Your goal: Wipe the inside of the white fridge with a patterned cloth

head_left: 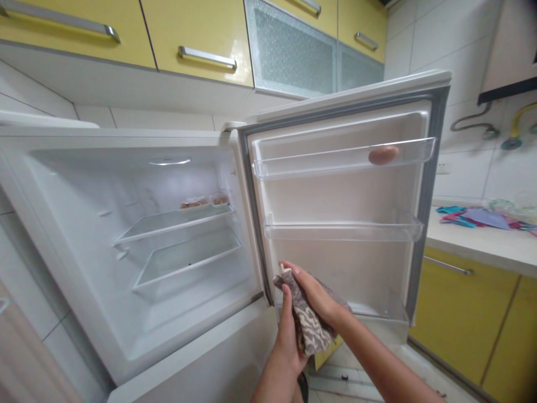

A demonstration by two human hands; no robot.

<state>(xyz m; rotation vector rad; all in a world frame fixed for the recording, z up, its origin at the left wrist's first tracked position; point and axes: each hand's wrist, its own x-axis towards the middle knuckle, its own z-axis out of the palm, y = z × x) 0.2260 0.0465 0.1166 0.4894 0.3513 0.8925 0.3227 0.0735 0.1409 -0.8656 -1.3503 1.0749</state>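
Between my two hands is a bunched brown-and-cream patterned cloth (312, 330). My left hand (288, 330) grips it from the left and below, thumb pointing up along its edge. From the right, my right hand (312, 291) wraps over its upper part, with the fingertips near the cloth's top end. Both hands are in front of the lower part of the open refrigerator door (335, 196). To the left, the open refrigerator compartment (84, 184) shows two glass shelves (188, 257). Parts of the fingers are hidden behind the cloth.
An egg (383, 155) lies in the upper clear door rack (310, 162); a second door rack (344, 232) is below. Small food packs (195, 202) sit on the upper shelf. Yellow cabinets (201, 33) hang above. Coloured cloths or gloves (478, 217) lie on the right counter (503, 243).
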